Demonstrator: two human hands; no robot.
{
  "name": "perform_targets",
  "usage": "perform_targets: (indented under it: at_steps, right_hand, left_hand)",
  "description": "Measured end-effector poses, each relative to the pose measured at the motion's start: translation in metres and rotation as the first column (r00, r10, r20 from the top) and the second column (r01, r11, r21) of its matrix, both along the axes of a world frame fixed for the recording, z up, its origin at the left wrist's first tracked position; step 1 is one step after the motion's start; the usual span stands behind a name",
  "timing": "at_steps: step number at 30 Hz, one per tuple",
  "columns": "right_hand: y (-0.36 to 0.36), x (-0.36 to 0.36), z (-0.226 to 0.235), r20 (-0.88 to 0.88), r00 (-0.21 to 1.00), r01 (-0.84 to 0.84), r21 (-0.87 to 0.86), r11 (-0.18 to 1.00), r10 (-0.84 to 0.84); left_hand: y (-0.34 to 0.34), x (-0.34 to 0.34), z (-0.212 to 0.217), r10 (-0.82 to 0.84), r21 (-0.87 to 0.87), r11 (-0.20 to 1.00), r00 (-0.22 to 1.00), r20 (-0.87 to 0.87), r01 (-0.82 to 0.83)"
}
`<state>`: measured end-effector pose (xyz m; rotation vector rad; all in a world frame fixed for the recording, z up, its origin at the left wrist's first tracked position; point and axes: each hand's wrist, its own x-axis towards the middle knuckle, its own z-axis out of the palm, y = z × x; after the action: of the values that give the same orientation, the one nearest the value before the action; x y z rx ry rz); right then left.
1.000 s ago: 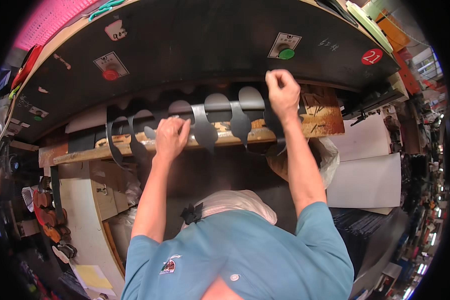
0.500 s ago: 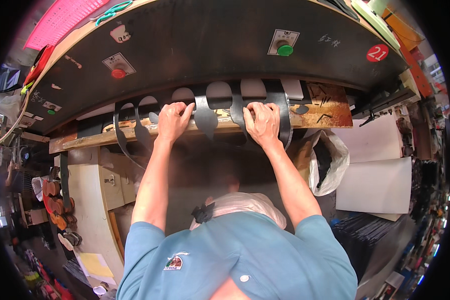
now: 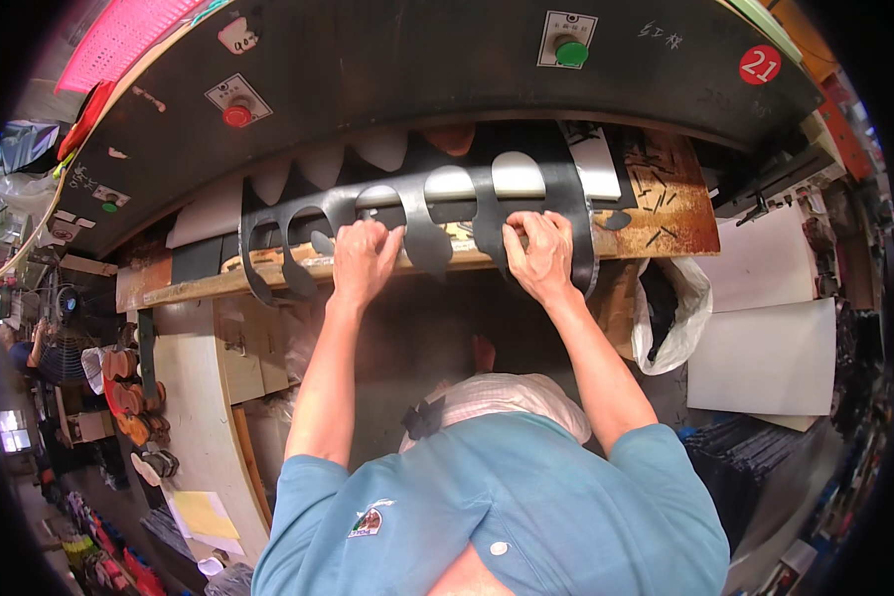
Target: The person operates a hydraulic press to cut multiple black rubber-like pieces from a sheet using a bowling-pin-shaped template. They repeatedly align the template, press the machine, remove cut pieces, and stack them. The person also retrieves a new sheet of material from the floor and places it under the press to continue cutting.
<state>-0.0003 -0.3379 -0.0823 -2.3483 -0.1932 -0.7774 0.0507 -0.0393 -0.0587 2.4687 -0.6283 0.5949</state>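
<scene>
A black sheet [image 3: 424, 244] with rows of rounded cut-out holes lies across the worktable under the dark machine front [image 3: 407, 70]. Its near strips hang over the wooden table edge [image 3: 209, 288]. My left hand [image 3: 365, 260] is closed in a pinch on the sheet's near part, left of the middle. Toward the sheet's right end, my right hand [image 3: 541, 253] pinches it in the same way, fingers curled. White board [image 3: 518, 177] shows through several holes. The sheet's far part is hidden beneath the machine.
A red button [image 3: 235, 114] and a green button [image 3: 571, 53] sit on the machine front. Small black scraps [image 3: 656, 194] litter the table's right end. Below it hangs a white bag [image 3: 690, 323], beside pale boards [image 3: 762, 358]. A cabinet [image 3: 184, 387] stands at left.
More of the black sheet now shows from under the machine, with a second row of holes in sight. Both hands keep their pinch on it. The view has shifted a little.
</scene>
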Motion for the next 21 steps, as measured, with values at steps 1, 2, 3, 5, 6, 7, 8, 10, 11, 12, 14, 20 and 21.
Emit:
perform_targets:
  at_steps: [1, 2, 3, 5, 6, 7, 8, 10, 11, 12, 14, 20, 21]
  right_hand:
    - [0.001, -0.013, 0.002, -0.023, 1.0, -0.002, 0.011, 1.0, 0.003]
    - [0.003, -0.026, 0.005, -0.046, 0.999, -0.003, 0.029, 1.0, 0.004]
    - [0.004, -0.039, 0.011, -0.066, 0.998, -0.002, 0.054, 0.999, 0.005]
    - [0.005, -0.065, 0.024, -0.126, 0.99, 0.086, 0.226, 0.97, -0.058]
    - [0.005, -0.073, 0.031, -0.204, 0.976, 0.141, 0.359, 0.923, -0.07]
    - [0.004, -0.075, 0.038, -0.16, 0.982, 0.154, 0.349, 0.924, -0.103]
    - [0.003, -0.075, 0.044, -0.193, 0.972, 0.192, 0.309, 0.931, -0.136]
    - [0.008, -0.065, 0.055, -0.08, 0.992, 0.11, 0.174, 0.979, -0.097]
    - [0.014, -0.058, 0.057, -0.148, 0.988, 0.082, 0.213, 0.974, -0.051]
    - [0.02, -0.052, 0.06, -0.232, 0.973, 0.049, 0.256, 0.965, 0.013]
    - [0.04, -0.043, 0.062, -0.285, 0.958, 0.026, 0.05, 0.998, -0.01]
    - [0.086, -0.052, 0.061, -0.327, 0.945, -0.041, -0.16, 0.986, -0.013]
    - [0.09, -0.057, 0.062, -0.33, 0.944, -0.034, -0.139, 0.99, -0.014]
  left_hand:
    - [0.002, -0.013, -0.001, -0.011, -0.003, 1.0, 1.0, -0.005, 0.011]
    - [0.004, -0.025, 0.0, -0.018, -0.004, 1.0, 1.0, -0.022, 0.018]
    - [0.004, -0.038, 0.0, -0.041, -0.024, 0.999, 0.999, -0.013, 0.041]
    - [0.009, -0.062, 0.004, -0.07, -0.026, 0.997, 0.997, -0.039, 0.069]
    - [0.011, -0.074, 0.007, -0.09, -0.044, 0.995, 0.994, -0.061, 0.088]
    - [0.012, -0.084, 0.012, -0.108, -0.067, 0.993, 0.989, -0.102, 0.101]
    - [0.014, -0.096, 0.018, -0.107, -0.064, 0.993, 0.983, -0.148, 0.099]
    - [0.02, -0.114, 0.032, -0.127, 0.009, 0.99, 0.931, -0.341, 0.138]
    - [0.021, -0.12, 0.039, -0.14, -0.009, 0.989, 0.896, -0.422, 0.151]
    - [0.022, -0.127, 0.045, -0.141, -0.015, 0.988, 0.843, -0.52, 0.156]
    - [0.021, -0.133, 0.054, -0.162, -0.086, 0.987, 0.84, -0.518, 0.138]
    - [-0.014, -0.094, 0.035, -0.141, -0.222, 0.967, 0.988, -0.056, 0.126]
    - [-0.017, -0.094, 0.029, -0.125, -0.132, 0.985, 0.989, -0.075, 0.114]
